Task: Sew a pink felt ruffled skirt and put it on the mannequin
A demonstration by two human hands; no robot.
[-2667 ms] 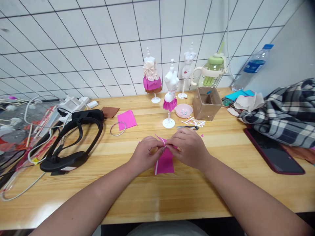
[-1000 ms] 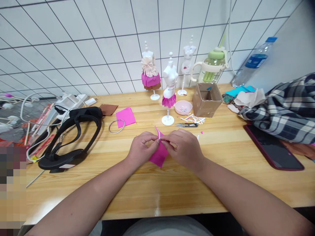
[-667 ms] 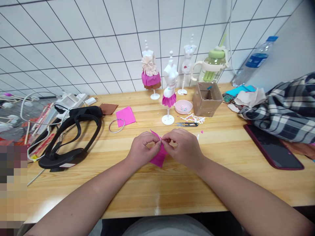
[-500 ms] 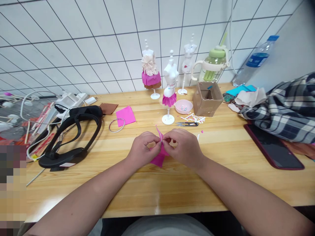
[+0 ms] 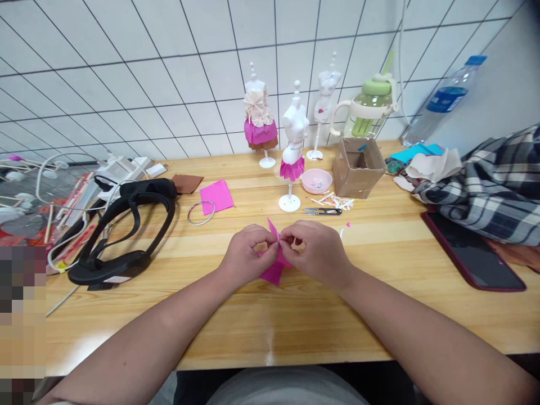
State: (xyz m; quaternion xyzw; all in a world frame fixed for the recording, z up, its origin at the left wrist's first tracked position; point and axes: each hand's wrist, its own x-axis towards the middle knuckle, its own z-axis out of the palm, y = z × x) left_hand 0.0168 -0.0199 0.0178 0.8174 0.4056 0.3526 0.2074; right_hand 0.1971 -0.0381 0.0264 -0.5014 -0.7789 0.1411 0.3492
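Note:
A piece of pink fabric [image 5: 273,272] is pinched between my two hands above the front middle of the table. My left hand [image 5: 250,254] grips it from the left with thumb and forefinger. From the other side my right hand [image 5: 315,253] pinches the same fabric, its fingertips nearly touching the left ones. One strip of the fabric sticks up beyond the fingertips, and the rest hangs below; the exact spot held is hidden. Just beyond stands a small white mannequin [image 5: 295,125] in a pink skirt. Thread snips [image 5: 323,211] lie near its base.
Behind stand a dressed mannequin [image 5: 260,121], another mannequin [image 5: 324,104], a pink bowl [image 5: 316,181], a cardboard box [image 5: 358,171] and a green-lidded jug [image 5: 371,107]. Left are a pink square [image 5: 216,197], a metal ring [image 5: 201,221] and a black headset strap [image 5: 126,236]. A phone [image 5: 472,250] lies right.
Both hands keep their pinch in almost the same place. The fabric strip above the fingertips has turned and shows more of its pink face. The camera view has shifted slightly.

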